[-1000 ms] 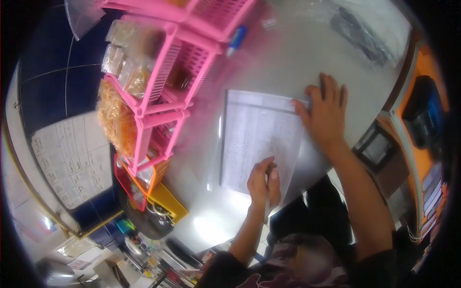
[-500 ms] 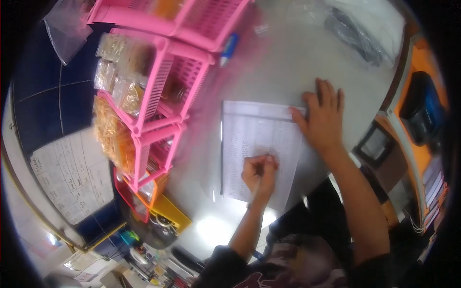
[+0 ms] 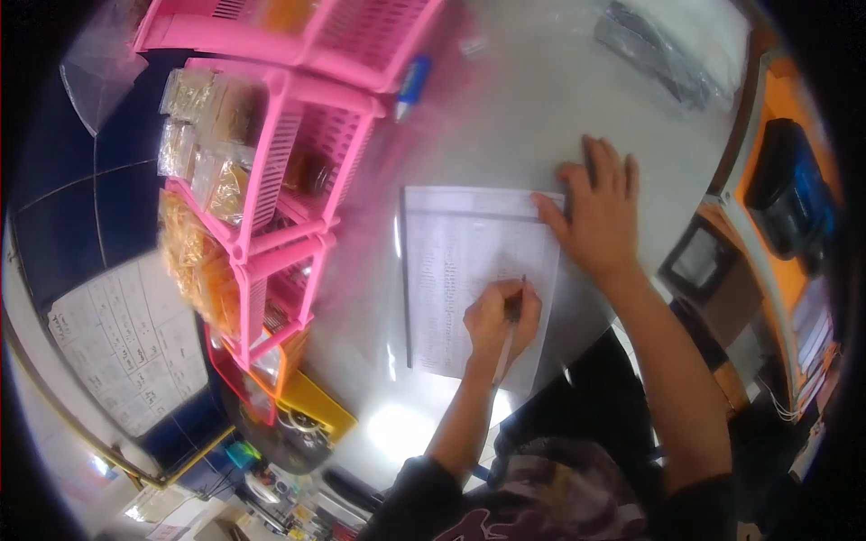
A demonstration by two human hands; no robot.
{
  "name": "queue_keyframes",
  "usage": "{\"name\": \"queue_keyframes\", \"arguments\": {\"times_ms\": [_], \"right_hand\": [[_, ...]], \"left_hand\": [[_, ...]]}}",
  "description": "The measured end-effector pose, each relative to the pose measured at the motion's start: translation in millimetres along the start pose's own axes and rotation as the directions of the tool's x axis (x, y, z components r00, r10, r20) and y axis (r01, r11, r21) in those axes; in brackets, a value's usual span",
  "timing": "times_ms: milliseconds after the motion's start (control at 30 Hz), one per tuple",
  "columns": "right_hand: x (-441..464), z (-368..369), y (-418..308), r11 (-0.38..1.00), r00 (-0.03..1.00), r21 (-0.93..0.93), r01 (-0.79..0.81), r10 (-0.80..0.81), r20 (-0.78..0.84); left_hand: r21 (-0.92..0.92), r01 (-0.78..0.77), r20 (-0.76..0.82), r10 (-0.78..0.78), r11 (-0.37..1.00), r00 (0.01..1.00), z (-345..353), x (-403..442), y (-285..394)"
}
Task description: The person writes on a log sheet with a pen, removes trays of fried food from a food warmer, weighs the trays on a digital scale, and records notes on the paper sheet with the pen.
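Observation:
A printed sheet with rows of small text lies on the grey table. Over its lower right part, my left hand is closed around a slim pen, its upper end pointing toward my body and its tip near the paper. My right hand rests palm down with the fingers spread. Its thumb touches the upper right corner of the sheet, while the other fingers lie on the table beyond.
Stacked pink baskets with plastic packets stand at the left. A blue marker lies beside them. A plastic-wrapped dark item is at the top right. A yellow container stands lower left, and an orange shelf is at the right.
My left hand first closed in over the sheet, then shifted slightly right with the pen. My right hand stays at the corner. The baskets and sheet appear further left as the view shifts.

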State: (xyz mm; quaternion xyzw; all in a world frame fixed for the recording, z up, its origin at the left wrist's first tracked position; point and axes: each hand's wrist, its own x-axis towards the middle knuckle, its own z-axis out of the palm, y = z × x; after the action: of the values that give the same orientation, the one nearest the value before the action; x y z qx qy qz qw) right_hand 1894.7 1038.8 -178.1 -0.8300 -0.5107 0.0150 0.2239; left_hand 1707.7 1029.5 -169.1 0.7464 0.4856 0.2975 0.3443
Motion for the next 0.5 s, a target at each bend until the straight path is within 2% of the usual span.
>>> {"name": "queue_keyframes", "arguments": {"times_ms": [233,333,433,500], "right_hand": [[0.1,1.1,0.6,1.0,1.0,0.009,-0.003,0.003,-0.012],[0.6,-0.6,-0.4,1.0,1.0,0.011,-0.01,0.01,0.001],[0.5,-0.2,-0.1,1.0,1.0,-0.004,-0.01,0.01,0.011],[0.1,1.2,0.6,1.0,1.0,-0.002,-0.005,0.005,0.008]], "left_hand": [[0.006,0.003,0.027,-0.003,1.0,1.0,6.6,0.2,-7.9],[0.013,-0.072,0.026,0.072,0.997,0.997,7.5,2.1,-9.3],[0.04,-0.061,0.036,0.06,0.997,0.998,6.8,2.1,-8.5],[0.049,0.004,0.073,-0.007,0.999,0.997,5.7,3.5,-5.1]]}}
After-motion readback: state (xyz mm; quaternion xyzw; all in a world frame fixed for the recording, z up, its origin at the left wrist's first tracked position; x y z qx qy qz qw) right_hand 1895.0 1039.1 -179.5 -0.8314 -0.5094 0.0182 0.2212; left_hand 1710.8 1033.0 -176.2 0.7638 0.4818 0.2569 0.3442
